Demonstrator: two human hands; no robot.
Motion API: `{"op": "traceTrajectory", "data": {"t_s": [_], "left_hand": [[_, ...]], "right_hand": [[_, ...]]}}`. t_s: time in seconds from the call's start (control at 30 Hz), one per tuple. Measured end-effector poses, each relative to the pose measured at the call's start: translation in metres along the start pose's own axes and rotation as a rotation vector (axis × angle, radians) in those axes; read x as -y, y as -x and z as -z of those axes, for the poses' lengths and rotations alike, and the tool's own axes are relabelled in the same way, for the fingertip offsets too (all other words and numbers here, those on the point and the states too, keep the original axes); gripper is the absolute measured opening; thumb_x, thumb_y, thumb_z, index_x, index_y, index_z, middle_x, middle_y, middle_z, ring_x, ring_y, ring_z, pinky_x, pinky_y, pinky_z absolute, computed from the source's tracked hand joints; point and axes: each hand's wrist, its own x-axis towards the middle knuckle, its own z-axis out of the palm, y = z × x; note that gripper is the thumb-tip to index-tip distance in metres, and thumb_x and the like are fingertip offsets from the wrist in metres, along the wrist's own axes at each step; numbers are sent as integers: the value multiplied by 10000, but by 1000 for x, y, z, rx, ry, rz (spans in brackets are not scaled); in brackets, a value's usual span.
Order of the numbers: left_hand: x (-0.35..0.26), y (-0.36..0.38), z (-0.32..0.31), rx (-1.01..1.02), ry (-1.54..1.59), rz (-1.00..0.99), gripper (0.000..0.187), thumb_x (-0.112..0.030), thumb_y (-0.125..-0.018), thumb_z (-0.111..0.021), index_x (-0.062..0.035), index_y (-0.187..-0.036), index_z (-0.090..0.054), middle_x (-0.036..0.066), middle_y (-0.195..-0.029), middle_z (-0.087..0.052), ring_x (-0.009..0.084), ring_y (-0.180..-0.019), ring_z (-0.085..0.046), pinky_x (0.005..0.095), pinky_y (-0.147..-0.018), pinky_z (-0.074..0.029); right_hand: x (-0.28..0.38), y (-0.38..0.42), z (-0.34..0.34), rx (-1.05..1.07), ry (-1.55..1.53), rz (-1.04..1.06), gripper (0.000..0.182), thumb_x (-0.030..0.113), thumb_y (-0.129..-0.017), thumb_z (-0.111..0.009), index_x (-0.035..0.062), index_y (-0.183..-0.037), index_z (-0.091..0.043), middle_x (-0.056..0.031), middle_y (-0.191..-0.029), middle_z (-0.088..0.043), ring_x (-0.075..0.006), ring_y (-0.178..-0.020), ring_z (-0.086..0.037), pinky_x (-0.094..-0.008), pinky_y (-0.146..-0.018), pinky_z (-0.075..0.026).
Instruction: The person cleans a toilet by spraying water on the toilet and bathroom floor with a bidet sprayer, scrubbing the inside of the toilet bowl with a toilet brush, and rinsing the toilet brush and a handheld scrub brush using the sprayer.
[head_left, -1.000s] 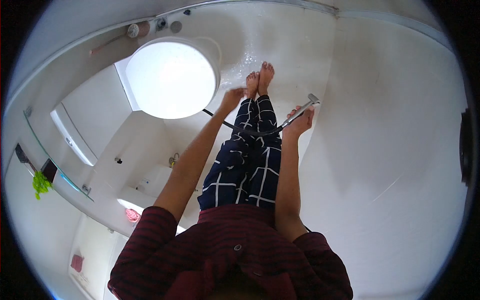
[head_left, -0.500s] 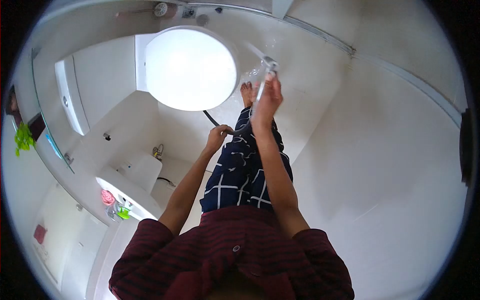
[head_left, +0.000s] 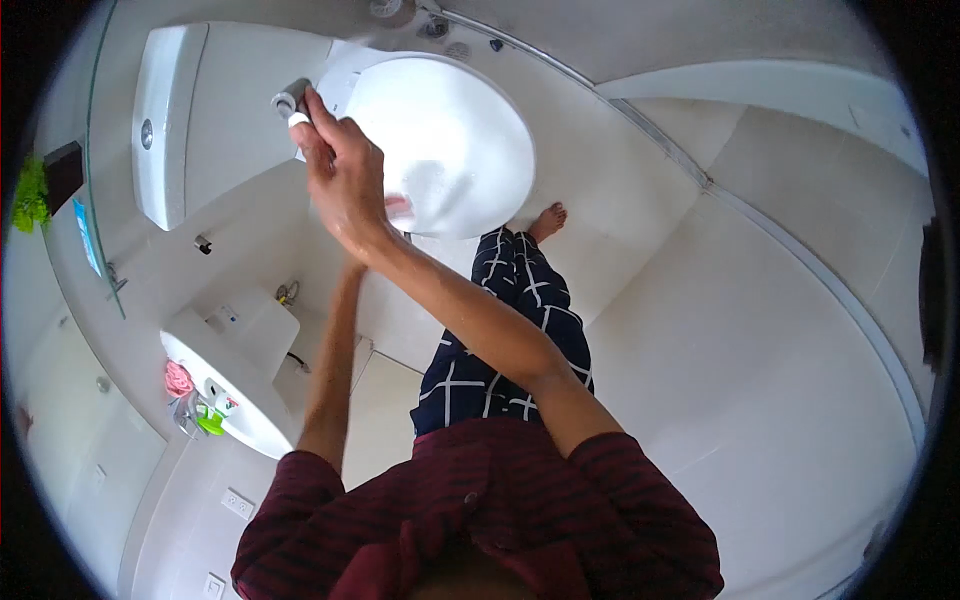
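My right hand (head_left: pixel 345 185) is closed around the handle of a grey and white sprayer (head_left: pixel 290 100), raised over the left side of the toilet near the tank. The closed white toilet lid (head_left: pixel 460 150) lies to its right and shows a blurred reflection. My left forearm (head_left: pixel 338 350) reaches up beneath my right wrist, which hides the left hand and its fingers. The hose seen earlier is mostly out of sight behind my arms.
At the left are the white toilet tank (head_left: pixel 165 125), a glass shelf edge (head_left: pixel 92 170) and a washbasin (head_left: pixel 245 410) with a pink item (head_left: pixel 178 379). A metal floor track (head_left: pixel 650 130) runs along the upper right. My bare foot (head_left: pixel 547 222) stands beside the toilet.
My right hand has swung the sprayer from the floor at the right of the toilet over to its left side. My left hand has gone behind my right wrist. The view has shifted.
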Motion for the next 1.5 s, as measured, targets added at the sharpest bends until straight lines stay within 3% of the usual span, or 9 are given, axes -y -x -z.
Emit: {"op": "traceTrajectory", "data": {"t_s": [0.2,0.27,0.4,0.43,0.53,0.6,0.83,1.27,1.5], "left_hand": [[-132,-177,82,78,305,-169,304,-195,-844,-519,-40,-1104,-505,151,-1196,-476,277,-1164,-394,429,-1005,-283],[-137,-228,113,-45,53,-353,352,-208,-849,-520,-27,-1149,-480,163,-1235,-438,283,-1204,-355,449,-1010,-298],[-145,-310,195,-225,11,-221,344,-140,-860,-487,-18,-1180,-461,134,-1200,-480,243,-1145,-432,348,-988,-339],[-141,-322,201,-276,-101,-250,333,-136,-839,-496,-51,-1161,-485,175,-1075,-561,258,-1002,-547,311,-888,-425],[-123,-376,277,-375,-549,-225,665,-494,-770,-563,-189,-1309,-321,147,-1204,-464,248,-1097,-471,421,-931,-379],[-127,-388,271,-618,-1030,-448,573,-414,-798,-544,-135,-1263,-359,139,-1155,-492,252,-1042,-501,387,-897,-405],[-117,-395,260,-795,-1366,-220,456,-329,-797,-526,-102,-1177,-413,176,-1037,-520,303,-948,-523,415,-824,-422],[-53,-318,141,-664,-1478,107,256,-170,-796,-492,-41,-1016,-514,245,-817,-572,400,-773,-565,467,-690,-453],[-32,-287,124,-772,-1301,-47,212,-172,-795,-486,-27,-934,-554,244,-772,-574,424,-762,-550,493,-670,-431]], "right_hand": [[-2,-40,-25,69,-149,-19,409,258,-856,-543,48,-1202,-481,-57,-710,-539,-85,-631,-451,-227,-594,-403],[-11,-54,-30,114,-105,7,412,260,-861,-536,46,-1208,-474,-56,-738,-556,-80,-639,-457,-221,-599,-403],[-21,-88,-35,206,-97,-22,413,250,-870,-524,40,-1219,-458,-68,-829,-593,-76,-661,-475,-219,-630,-423],[-31,-95,-39,197,-144,-5,406,222,-875,-517,32,-1227,-446,-70,-887,-600,-75,-684,-489,-221,-662,-444],[-45,-112,-38,202,-182,-32,406,195,-877,-513,20,-1234,-431,-68,-919,-598,-75,-706,-498,-224,-695,-458],[-59,-123,-38,238,-172,49,416,156,-887,-486,-6,-1258,-388,-47,-869,-573,-53,-655,-461,-190,-585,-424],[-63,-133,-41,268,-128,245,435,113,-885,-476,-60,-1263,-348,-34,-736,-498,-33,-583,-400,-161,-477,-330],[-63,-144,-86,236,-27,318,435,106,-865,-511,-48,-1249,-380,-85,-831,-556,-101,-716,-509,-209,-628,-418],[-61,-138,-91,428,-14,72,397,127,-874,-505,-3,-1239,-419,-91,-856,-595,-103,-771,-538,-219,-692,-435]]}}
